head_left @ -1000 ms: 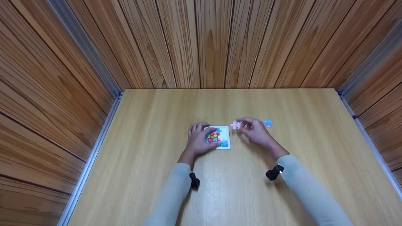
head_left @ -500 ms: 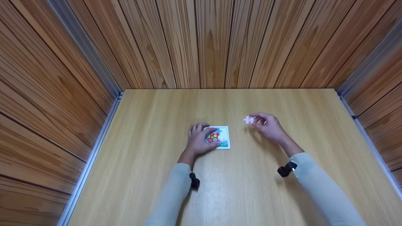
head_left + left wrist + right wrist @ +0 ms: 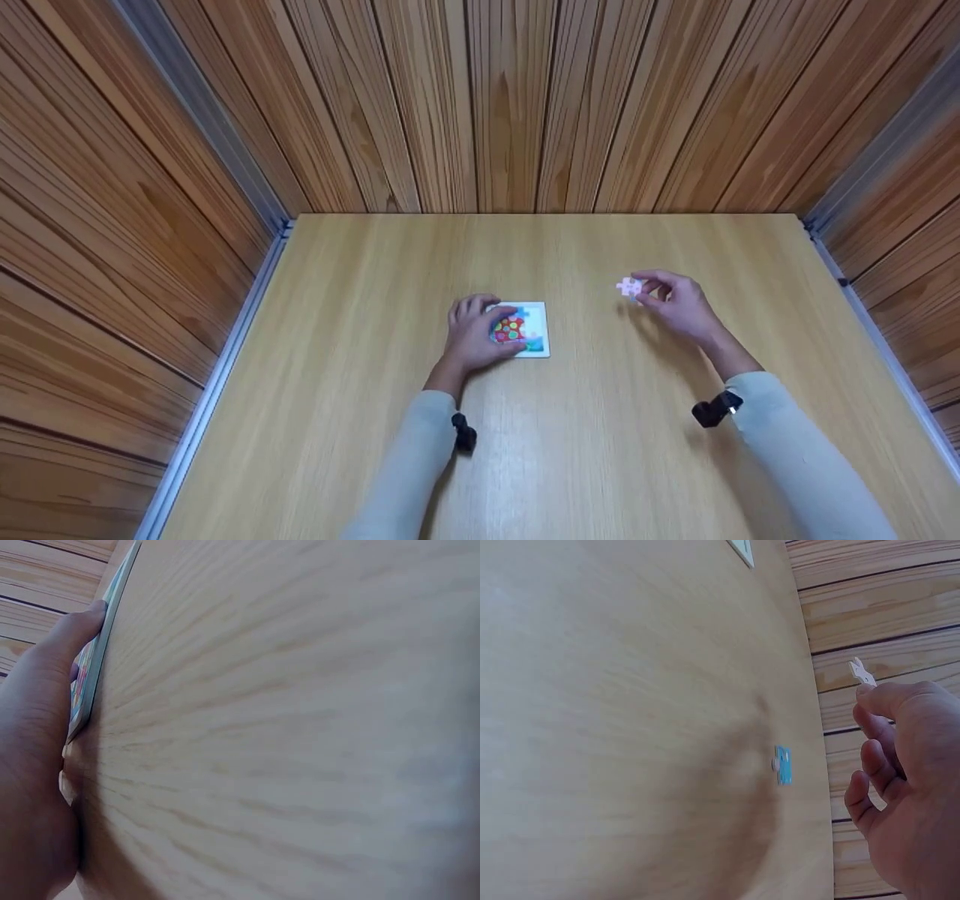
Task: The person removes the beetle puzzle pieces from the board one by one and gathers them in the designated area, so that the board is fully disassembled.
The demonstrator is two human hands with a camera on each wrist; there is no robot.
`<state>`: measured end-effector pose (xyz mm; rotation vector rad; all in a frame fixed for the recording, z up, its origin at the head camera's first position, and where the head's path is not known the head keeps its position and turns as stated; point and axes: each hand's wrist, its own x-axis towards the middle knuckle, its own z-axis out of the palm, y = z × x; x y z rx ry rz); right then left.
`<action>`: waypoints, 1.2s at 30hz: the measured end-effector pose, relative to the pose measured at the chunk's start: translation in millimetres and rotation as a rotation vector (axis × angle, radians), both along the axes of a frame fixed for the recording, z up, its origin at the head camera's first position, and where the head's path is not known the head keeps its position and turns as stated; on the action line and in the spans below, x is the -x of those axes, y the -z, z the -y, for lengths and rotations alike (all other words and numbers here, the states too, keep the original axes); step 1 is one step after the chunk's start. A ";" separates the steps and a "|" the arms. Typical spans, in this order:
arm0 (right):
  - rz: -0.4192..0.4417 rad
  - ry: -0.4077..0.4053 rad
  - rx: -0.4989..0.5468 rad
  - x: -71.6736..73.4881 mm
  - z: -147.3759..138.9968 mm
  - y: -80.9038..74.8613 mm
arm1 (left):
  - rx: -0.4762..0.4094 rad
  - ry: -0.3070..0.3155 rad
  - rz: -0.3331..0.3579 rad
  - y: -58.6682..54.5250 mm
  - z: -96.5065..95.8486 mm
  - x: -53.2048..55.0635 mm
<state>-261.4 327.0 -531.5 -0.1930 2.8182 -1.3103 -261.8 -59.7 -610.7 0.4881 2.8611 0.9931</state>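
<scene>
A small jigsaw puzzle (image 3: 535, 326) in a white frame lies flat on the table, with a red, dotted picture part in it. My left hand (image 3: 474, 335) holds the frame at its left side, thumb and index finger reaching over the picture and covering part of it. Between thumb and fingertips, my right hand (image 3: 679, 304) pinches a pink puzzle piece (image 3: 628, 287) above the table, well right of the frame. In the right wrist view a blue puzzle piece (image 3: 783, 765) rests on the table; from the head it is mostly hidden by the right hand and the pink piece.
The pale wooden table (image 3: 375, 300) is bordered by wood-plank walls (image 3: 510, 105) at the back and sides. Grey metal rails (image 3: 214, 367) run along the left and right edges. A corner of the white frame (image 3: 742, 551) shows in the right wrist view.
My right hand has carried the pink puzzle piece from beside the frame to the right, over the blue piece's spot. The left hand and the frame have stayed in place.
</scene>
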 end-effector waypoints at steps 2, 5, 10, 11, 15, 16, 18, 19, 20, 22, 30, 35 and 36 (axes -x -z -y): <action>0.004 0.007 -0.002 -1.3 -4.8 1.8 | 0.002 -0.001 0.000 0.1 0.4 0.0; 0.017 0.018 -0.006 -3.4 -10.7 4.3 | 0.005 0.000 0.002 0.1 0.9 0.1; 0.042 0.029 -0.007 -6.8 -17.7 8.9 | -0.001 0.002 0.002 0.1 1.7 1.0; 0.046 0.029 -0.010 -7.3 -18.8 10.5 | -0.001 0.002 0.002 0.3 1.7 1.3; 0.057 0.017 -0.035 -8.6 -21.9 18.7 | 0.003 0.001 0.002 1.0 1.1 1.9; 0.063 0.013 -0.041 -8.7 -22.7 20.8 | 0.005 0.000 0.002 1.1 0.8 1.9; 0.077 0.007 -0.049 -9.0 -24.0 24.8 | 0.010 -0.004 0.002 1.4 0.3 1.9; 0.080 0.002 -0.053 -8.9 -24.7 26.8 | 0.012 -0.007 0.001 1.5 0.1 1.7; 0.084 -0.004 -0.056 -8.9 -25.4 28.4 | 0.015 -0.010 0.000 1.5 -0.1 1.5; 0.094 -0.007 -0.064 -9.6 -26.3 31.6 | 0.017 -0.014 0.000 1.4 -0.4 0.9; 0.119 -0.024 -0.119 -12.3 -29.3 39.9 | 0.023 -0.017 0.011 0.1 -1.6 0.1; 0.125 -0.046 -0.127 -11.2 -29.8 41.1 | 0.022 -0.023 0.013 0.9 -1.8 0.1; 0.124 -0.051 -0.127 -11.4 -30.0 41.6 | 0.021 -0.023 0.014 0.9 -1.8 0.0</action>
